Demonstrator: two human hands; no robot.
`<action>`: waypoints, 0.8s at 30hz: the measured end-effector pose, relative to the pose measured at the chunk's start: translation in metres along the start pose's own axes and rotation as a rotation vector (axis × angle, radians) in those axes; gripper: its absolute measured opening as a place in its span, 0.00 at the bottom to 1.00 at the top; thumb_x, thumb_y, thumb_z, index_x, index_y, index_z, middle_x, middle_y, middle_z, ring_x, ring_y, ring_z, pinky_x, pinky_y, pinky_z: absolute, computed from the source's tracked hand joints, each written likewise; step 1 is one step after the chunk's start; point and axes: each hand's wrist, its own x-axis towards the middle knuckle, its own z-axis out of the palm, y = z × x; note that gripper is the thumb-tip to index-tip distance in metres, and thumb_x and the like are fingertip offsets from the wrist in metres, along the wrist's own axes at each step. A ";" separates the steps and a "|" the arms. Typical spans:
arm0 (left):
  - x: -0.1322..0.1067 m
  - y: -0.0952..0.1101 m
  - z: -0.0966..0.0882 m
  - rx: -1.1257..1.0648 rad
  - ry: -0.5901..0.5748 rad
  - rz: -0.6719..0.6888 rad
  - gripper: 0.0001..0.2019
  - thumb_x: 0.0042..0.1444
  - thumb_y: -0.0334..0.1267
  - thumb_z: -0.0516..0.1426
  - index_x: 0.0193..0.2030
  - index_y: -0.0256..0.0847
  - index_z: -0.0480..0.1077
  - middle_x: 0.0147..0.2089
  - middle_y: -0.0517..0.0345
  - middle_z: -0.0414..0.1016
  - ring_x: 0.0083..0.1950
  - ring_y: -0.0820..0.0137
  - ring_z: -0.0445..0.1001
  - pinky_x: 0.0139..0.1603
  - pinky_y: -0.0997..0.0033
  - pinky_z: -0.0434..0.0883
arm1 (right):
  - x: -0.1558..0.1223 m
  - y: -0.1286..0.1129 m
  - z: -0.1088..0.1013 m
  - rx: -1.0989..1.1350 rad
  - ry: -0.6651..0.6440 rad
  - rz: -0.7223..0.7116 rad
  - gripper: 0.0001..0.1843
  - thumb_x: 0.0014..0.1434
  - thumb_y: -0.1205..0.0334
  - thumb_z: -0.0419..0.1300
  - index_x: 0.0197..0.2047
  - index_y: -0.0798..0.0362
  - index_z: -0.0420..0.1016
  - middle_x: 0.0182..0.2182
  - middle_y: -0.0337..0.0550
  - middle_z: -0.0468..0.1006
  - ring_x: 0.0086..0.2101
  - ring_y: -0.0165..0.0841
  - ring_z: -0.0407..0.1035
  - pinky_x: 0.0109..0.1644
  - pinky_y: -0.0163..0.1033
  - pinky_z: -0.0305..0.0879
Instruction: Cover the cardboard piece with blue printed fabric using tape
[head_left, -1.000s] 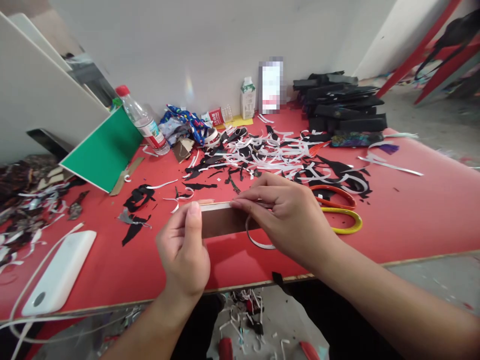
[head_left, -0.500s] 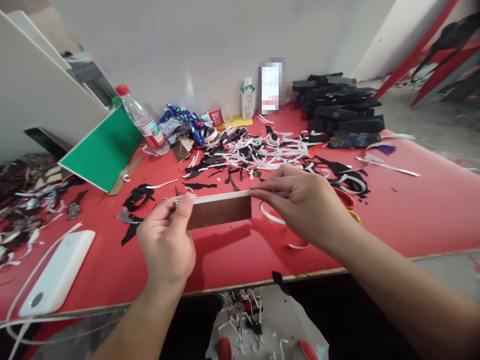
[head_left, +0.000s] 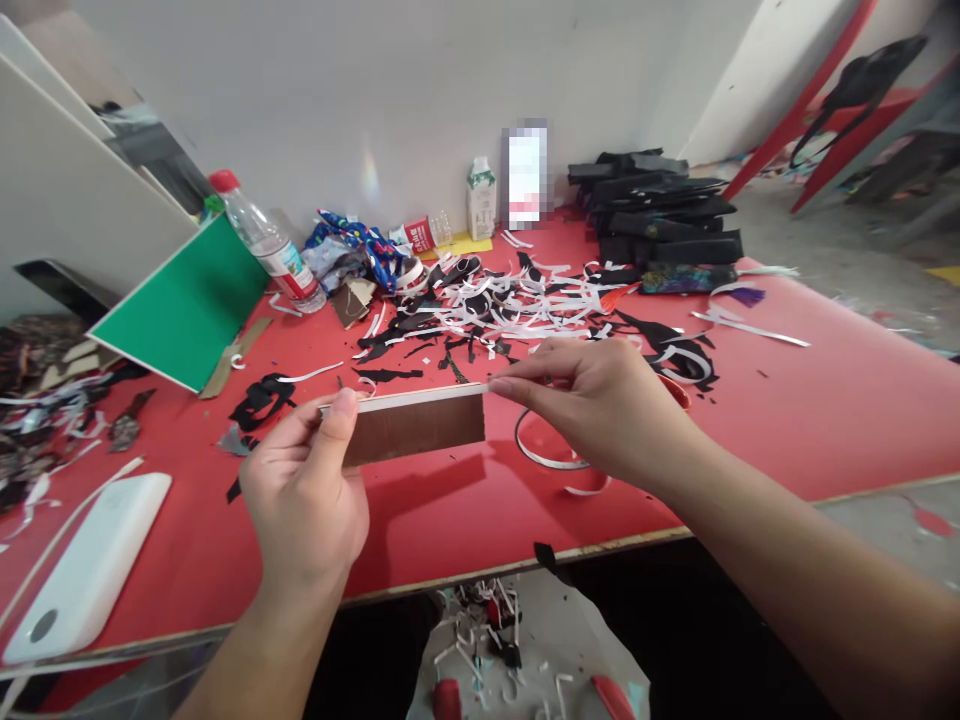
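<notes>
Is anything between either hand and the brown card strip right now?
Nothing visible. The left hand pinches the left end of the brown card strip, the right hand its upper right corner.

— What is everything resting on?
— A red table (head_left: 825, 420) that runs across the whole frame.
— And at the left?
— A white power bank (head_left: 82, 570) at lower left. Above it a green board (head_left: 187, 305) stands tilted with its lower edge on the top, and a heap of scraps (head_left: 37, 400) lies at the left edge.
— Further back?
— A clear water bottle (head_left: 266, 243) leans just right of the board, then comes a blue patterned cloth (head_left: 352, 245), then an upright milk carton (head_left: 481, 198) by the wall.
— The middle?
— Black and white paper cuttings (head_left: 525, 300) are strewn thickly above centre, and a curled white strip (head_left: 540, 458) lies just below them.
— Upper right?
— A stack of black pieces (head_left: 660, 215), with a long white sliver (head_left: 750, 328) below it.
</notes>
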 end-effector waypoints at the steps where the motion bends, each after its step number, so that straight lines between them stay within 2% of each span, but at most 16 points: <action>1: 0.000 0.000 0.000 0.007 -0.001 -0.001 0.03 0.59 0.39 0.69 0.34 0.44 0.83 0.33 0.58 0.81 0.38 0.66 0.80 0.41 0.63 0.82 | 0.000 0.001 0.000 -0.001 0.001 0.000 0.06 0.61 0.58 0.70 0.33 0.45 0.90 0.25 0.38 0.80 0.25 0.31 0.71 0.29 0.39 0.65; 4: -0.001 0.000 -0.001 0.014 -0.010 -0.021 0.04 0.60 0.40 0.68 0.35 0.45 0.83 0.34 0.58 0.82 0.39 0.64 0.81 0.41 0.62 0.83 | 0.000 0.003 0.000 -0.005 0.005 0.000 0.07 0.61 0.57 0.70 0.33 0.46 0.90 0.26 0.39 0.82 0.26 0.32 0.72 0.30 0.39 0.66; 9: -0.002 -0.002 -0.003 -0.065 -0.031 -0.062 0.05 0.58 0.40 0.70 0.35 0.43 0.82 0.32 0.59 0.81 0.37 0.68 0.80 0.38 0.68 0.81 | 0.000 0.001 -0.001 0.049 -0.006 0.025 0.08 0.60 0.52 0.71 0.37 0.46 0.90 0.29 0.41 0.83 0.27 0.33 0.72 0.30 0.39 0.66; 14: 0.003 -0.002 -0.006 -0.160 -0.147 -0.137 0.09 0.56 0.44 0.71 0.35 0.43 0.80 0.32 0.59 0.81 0.35 0.69 0.81 0.40 0.67 0.81 | -0.001 -0.002 -0.004 0.148 -0.012 -0.016 0.09 0.58 0.51 0.73 0.34 0.46 0.89 0.29 0.41 0.80 0.29 0.32 0.70 0.32 0.39 0.68; 17: 0.011 -0.004 -0.013 -0.051 -0.240 -0.125 0.12 0.52 0.46 0.73 0.34 0.43 0.79 0.31 0.59 0.81 0.31 0.69 0.81 0.36 0.69 0.80 | -0.002 0.001 -0.007 0.158 0.011 -0.085 0.08 0.60 0.54 0.72 0.32 0.47 0.86 0.35 0.42 0.78 0.36 0.35 0.73 0.39 0.41 0.71; 19: 0.014 -0.006 -0.018 0.179 -0.316 -0.039 0.12 0.51 0.45 0.74 0.33 0.42 0.79 0.30 0.58 0.82 0.30 0.68 0.81 0.33 0.71 0.79 | -0.005 0.002 -0.008 0.106 0.015 -0.144 0.07 0.63 0.57 0.70 0.34 0.49 0.84 0.40 0.43 0.78 0.39 0.35 0.74 0.43 0.42 0.72; 21: 0.014 -0.006 -0.019 0.468 -0.392 0.116 0.10 0.54 0.45 0.72 0.38 0.43 0.81 0.32 0.56 0.85 0.31 0.66 0.83 0.34 0.69 0.79 | -0.009 0.000 -0.007 0.011 -0.005 -0.227 0.06 0.67 0.59 0.66 0.37 0.50 0.82 0.41 0.43 0.79 0.39 0.35 0.75 0.44 0.42 0.71; 24: 0.006 0.002 -0.014 0.705 -0.526 0.459 0.12 0.62 0.42 0.66 0.52 0.46 0.81 0.42 0.52 0.88 0.42 0.59 0.86 0.45 0.59 0.81 | -0.019 -0.009 -0.004 -0.111 -0.036 -0.351 0.07 0.71 0.61 0.62 0.40 0.51 0.79 0.38 0.43 0.81 0.36 0.34 0.76 0.41 0.41 0.71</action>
